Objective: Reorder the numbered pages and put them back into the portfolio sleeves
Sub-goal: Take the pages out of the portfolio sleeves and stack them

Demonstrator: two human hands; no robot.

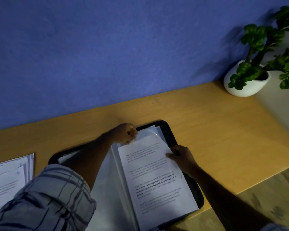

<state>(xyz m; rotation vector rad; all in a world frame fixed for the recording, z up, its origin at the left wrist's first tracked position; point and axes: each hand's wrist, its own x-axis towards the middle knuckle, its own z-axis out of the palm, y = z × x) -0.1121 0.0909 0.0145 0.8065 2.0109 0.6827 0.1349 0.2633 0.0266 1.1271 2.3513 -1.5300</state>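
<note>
Black portfolio (165, 129) open flat on the wooden desk (220, 130), clear sleeves (107, 189) inside, one printed page (157, 182) lying over its right half with the top end at a sleeve's opening, how far in unclear. At the top edge, left hand (124, 133) curled, pinching the sleeve; right hand (182, 156) gripping the page's right edge, thumb on the paper. Loose stack of numbered pages (8, 177) on the desk well to the left, outside the portfolio; white pot (244, 88) holding a green plant (255, 39) far right.
</note>
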